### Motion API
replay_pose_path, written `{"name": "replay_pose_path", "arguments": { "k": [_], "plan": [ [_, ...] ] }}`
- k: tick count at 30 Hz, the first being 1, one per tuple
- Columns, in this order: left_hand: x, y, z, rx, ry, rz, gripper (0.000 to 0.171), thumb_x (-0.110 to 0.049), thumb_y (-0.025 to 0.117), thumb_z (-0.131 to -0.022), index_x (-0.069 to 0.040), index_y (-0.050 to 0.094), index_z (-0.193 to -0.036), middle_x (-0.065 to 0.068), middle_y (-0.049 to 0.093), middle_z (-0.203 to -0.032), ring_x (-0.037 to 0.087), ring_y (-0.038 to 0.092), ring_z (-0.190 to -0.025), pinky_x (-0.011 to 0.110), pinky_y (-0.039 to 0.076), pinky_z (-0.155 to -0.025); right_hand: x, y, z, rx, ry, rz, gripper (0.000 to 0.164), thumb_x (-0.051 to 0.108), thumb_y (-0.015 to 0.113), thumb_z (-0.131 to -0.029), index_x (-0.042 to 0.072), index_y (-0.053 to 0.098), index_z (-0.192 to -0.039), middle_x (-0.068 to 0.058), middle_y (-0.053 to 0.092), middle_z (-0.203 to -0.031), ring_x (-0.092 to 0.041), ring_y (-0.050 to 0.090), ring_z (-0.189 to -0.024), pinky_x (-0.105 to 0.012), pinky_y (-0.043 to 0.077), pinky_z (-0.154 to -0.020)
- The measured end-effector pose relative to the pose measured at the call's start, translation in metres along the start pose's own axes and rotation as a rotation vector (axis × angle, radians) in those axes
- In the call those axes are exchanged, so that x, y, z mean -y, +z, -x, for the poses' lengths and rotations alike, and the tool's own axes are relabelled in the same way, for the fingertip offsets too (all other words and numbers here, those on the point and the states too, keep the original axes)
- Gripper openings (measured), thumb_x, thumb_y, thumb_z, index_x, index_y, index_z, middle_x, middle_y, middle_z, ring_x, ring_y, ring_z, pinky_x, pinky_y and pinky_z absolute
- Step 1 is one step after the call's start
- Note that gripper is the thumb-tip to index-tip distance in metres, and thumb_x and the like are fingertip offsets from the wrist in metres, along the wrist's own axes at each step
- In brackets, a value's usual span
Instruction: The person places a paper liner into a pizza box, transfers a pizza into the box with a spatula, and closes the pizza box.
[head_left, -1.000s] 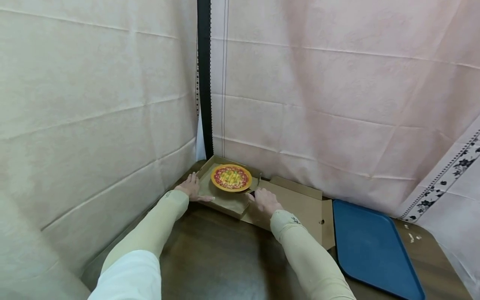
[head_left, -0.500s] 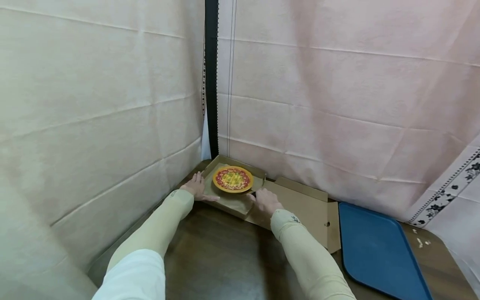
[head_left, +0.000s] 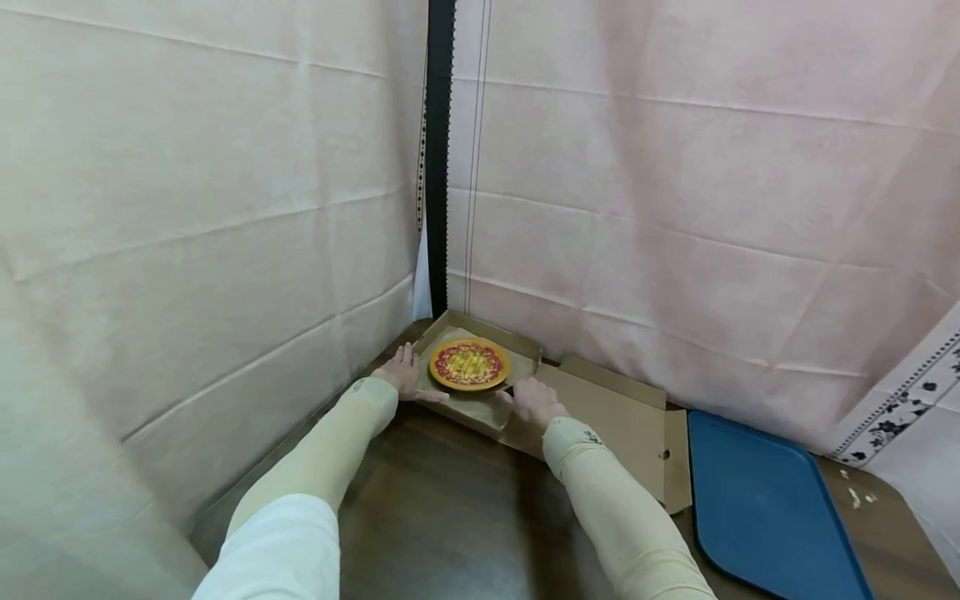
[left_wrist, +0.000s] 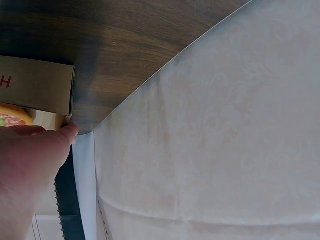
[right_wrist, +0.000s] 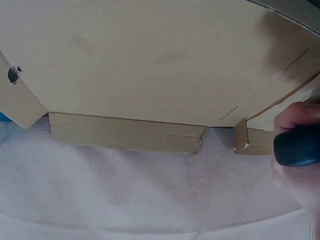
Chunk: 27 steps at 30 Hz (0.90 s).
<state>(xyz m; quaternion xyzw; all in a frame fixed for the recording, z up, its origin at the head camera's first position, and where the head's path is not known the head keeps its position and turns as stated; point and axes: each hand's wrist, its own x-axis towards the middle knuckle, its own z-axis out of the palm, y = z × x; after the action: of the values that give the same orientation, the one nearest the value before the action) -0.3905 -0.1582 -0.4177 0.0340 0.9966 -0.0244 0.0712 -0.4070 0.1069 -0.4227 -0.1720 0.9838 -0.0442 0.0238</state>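
Observation:
In the head view, a round toy-like pizza (head_left: 470, 364) with red and yellow topping and an orange rim is inside the cardboard pizza box (head_left: 480, 421), over brown paper. My left hand (head_left: 408, 379) rests on the box's front left corner, fingers straight over the side and thumb along the front wall. My right hand (head_left: 534, 402) grips a tool by its black handle (right_wrist: 297, 146) at the box's right side. The tool points towards the pizza's right edge; its working end is mostly hidden, so its kind is unclear.
The box's lid (head_left: 615, 417) lies folded open to the right on the dark wooden table (head_left: 435, 517). A blue tray (head_left: 772, 500) stands right of it, with small white scraps beyond. Hanging cloth (head_left: 675, 208) closes off the back and left.
The head view has swung left, so the scene shifts right. Within the box, the pizza has slid slightly left and forward, and my right hand has moved slightly left. My left hand keeps its place.

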Motion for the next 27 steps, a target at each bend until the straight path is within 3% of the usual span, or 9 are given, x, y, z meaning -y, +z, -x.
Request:
{"name": "replay_pose_path", "arguments": {
  "k": [4, 8, 14, 27],
  "plan": [
    [-0.001, 0.002, -0.002, 0.002, 0.010, -0.015, 0.121, -0.085, 0.042, -0.077, 0.009, 0.020, -0.150, 0.031, 0.010, -0.158, 0.042, 0.016, -0.147, 0.046, 0.025, -0.119, 0.002, -0.002, 0.002, 0.020, 0.016, -0.009, 0.052, 0.051, 0.049, -0.097, 0.012, 0.054, -0.062, -0.009, 0.063, -0.080, -0.022, 0.058, -0.068, -0.040, 0.050, -0.062],
    [0.000, 0.001, -0.001, 0.007, 0.014, -0.014, 0.119, -0.085, 0.041, -0.078, 0.009, 0.020, -0.150, 0.031, 0.009, -0.158, 0.043, 0.015, -0.147, 0.047, 0.024, -0.119, 0.003, -0.008, 0.002, 0.045, 0.027, -0.024, 0.048, 0.052, 0.051, -0.096, 0.012, 0.059, -0.070, -0.009, 0.064, -0.084, -0.022, 0.057, -0.067, -0.038, 0.048, -0.059],
    [0.002, 0.000, -0.002, 0.017, 0.001, 0.000, 0.118, -0.084, 0.040, -0.079, 0.008, 0.018, -0.150, 0.031, 0.007, -0.158, 0.043, 0.013, -0.148, 0.048, 0.024, -0.119, 0.003, -0.032, 0.002, 0.071, 0.037, 0.000, 0.041, 0.051, 0.058, -0.092, 0.012, 0.064, -0.082, -0.008, 0.065, -0.085, -0.021, 0.057, -0.070, -0.040, 0.049, -0.065],
    [0.002, 0.000, -0.002, 0.019, -0.003, 0.019, 0.117, -0.085, 0.039, -0.079, 0.005, 0.018, -0.151, 0.029, 0.006, -0.159, 0.041, 0.012, -0.149, 0.046, 0.021, -0.121, -0.004, -0.079, 0.002, 0.020, -0.032, 0.064, 0.033, 0.043, 0.067, -0.089, 0.012, 0.063, -0.080, -0.005, 0.062, -0.080, -0.019, 0.058, -0.068, -0.035, 0.046, -0.059]
  ]
}}
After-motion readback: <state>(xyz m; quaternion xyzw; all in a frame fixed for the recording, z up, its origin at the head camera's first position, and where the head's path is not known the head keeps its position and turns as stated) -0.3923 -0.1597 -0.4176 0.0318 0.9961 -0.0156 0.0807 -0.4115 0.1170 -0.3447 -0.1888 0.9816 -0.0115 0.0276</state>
